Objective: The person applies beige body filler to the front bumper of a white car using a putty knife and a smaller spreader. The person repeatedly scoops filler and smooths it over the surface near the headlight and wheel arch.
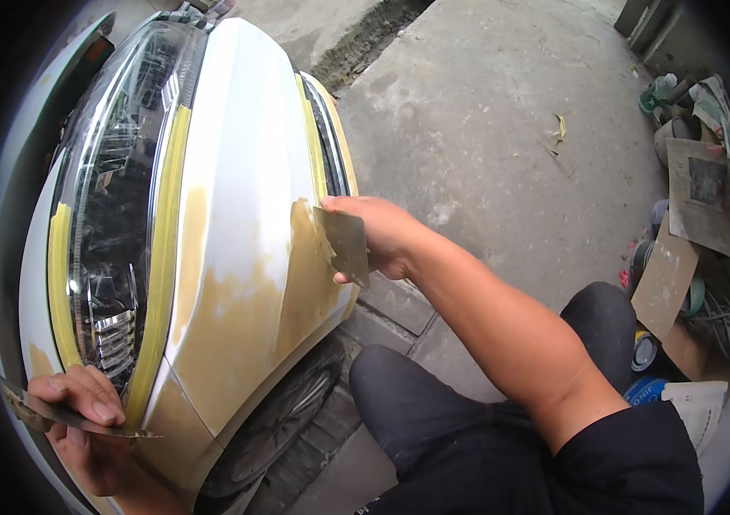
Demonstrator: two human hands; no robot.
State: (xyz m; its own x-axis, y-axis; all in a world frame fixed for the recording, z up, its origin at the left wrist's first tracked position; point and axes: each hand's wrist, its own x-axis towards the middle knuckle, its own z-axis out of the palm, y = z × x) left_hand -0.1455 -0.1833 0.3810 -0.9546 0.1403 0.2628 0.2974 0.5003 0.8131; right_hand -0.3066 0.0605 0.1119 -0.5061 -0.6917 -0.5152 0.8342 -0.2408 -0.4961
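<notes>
My right hand [386, 233] holds a flat, dark metal putty scraper [345, 246] by its edge. The scraper leans against the corner of a white car bumper [249, 112], where tan body filler [301, 296] covers much of the lower part. A wet-looking patch of filler [305, 230] lies along the scraper's left edge. At the lower left, my left hand [86, 429] grips a thin metal plate [94, 422] with some filler on its tip. Yellow masking tape [174, 184] runs beside the headlight [112, 197]. Another tape strip [313, 146] borders the dark side grille.
A wheel [279, 421] sits under the bumper, close to my knee [399, 395]. Cardboard [666, 275], newspaper, bottles and cans are piled along the right. Grey concrete floor [502, 129] stretches beyond the car, with a broken gutter [365, 43] at the back.
</notes>
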